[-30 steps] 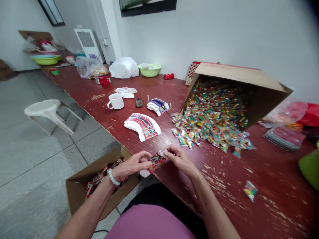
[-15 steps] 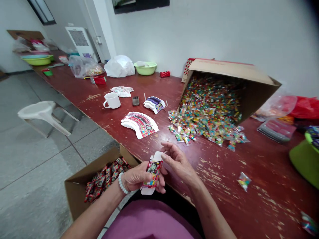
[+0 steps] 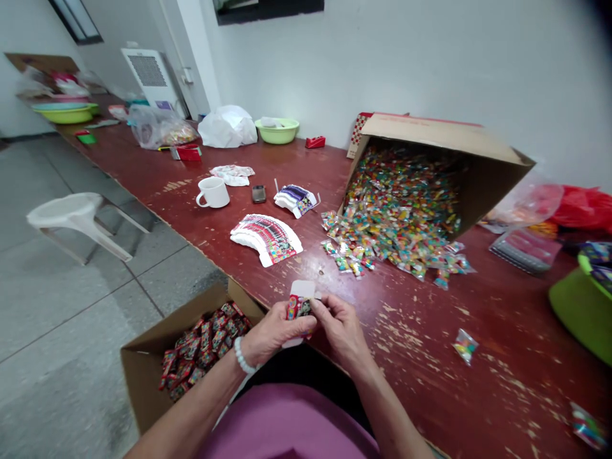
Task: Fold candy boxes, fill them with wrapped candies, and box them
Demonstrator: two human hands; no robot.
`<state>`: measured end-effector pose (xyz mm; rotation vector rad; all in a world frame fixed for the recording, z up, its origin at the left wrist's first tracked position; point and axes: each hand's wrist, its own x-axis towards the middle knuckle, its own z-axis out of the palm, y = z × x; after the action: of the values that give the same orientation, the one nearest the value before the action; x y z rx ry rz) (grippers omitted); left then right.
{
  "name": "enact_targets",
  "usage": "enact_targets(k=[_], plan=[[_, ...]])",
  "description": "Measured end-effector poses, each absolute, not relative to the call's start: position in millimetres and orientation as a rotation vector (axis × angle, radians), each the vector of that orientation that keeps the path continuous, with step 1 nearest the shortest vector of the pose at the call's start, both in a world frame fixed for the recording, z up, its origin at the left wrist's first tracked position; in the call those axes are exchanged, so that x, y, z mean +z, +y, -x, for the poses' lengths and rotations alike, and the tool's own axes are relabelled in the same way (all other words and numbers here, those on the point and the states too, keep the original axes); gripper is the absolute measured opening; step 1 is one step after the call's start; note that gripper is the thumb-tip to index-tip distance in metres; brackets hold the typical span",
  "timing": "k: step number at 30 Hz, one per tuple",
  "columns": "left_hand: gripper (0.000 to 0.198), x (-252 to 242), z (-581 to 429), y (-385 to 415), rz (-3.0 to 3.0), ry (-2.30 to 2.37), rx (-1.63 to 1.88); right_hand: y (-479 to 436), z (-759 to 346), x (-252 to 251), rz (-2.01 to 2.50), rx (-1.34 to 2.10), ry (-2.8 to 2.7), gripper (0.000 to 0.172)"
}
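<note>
A small printed candy box (image 3: pixel 299 306) with its white end flaps out is held just off the table's front edge. My left hand (image 3: pixel 280 328) grips it from the left, thumb across its front. My right hand (image 3: pixel 340 325) pinches its right side, thumb and fingers closed on the cardboard. Beyond them a fanned stack of flat red-and-white boxes (image 3: pixel 268 237) lies on the table. Small clear candy packets (image 3: pixel 356 258) spill toward my hands from a tipped cardboard carton (image 3: pixel 444 127).
Below left, an open carton (image 3: pixel 138 382) holds many filled red boxes (image 3: pixel 205 341). On the red table (image 3: pixel 382 357) are a white mug (image 3: pixel 213 193), purple flat boxes (image 3: pixel 296 199) and a loose candy packet (image 3: pixel 465 346). A green basin (image 3: pixel 581 312) stands right, a white stool (image 3: pixel 76 213) left.
My right hand has closed onto the box, where before its fingers were spread beside it. The box has been turned and raised slightly, its printed face now partly covered by fingers.
</note>
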<state>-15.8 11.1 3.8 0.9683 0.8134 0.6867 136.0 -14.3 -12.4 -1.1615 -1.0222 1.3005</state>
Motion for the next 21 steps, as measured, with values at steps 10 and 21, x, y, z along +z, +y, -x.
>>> enact_targets(k=[10,21], plan=[[0.069,12,7,-5,-1.104,0.913,0.99,-19,-130,-12,1.163,1.074,-0.876,0.038],[0.028,10,19,-1,-1.152,0.763,0.774,-24,-148,-17,1.19,1.174,-1.098,0.025]])
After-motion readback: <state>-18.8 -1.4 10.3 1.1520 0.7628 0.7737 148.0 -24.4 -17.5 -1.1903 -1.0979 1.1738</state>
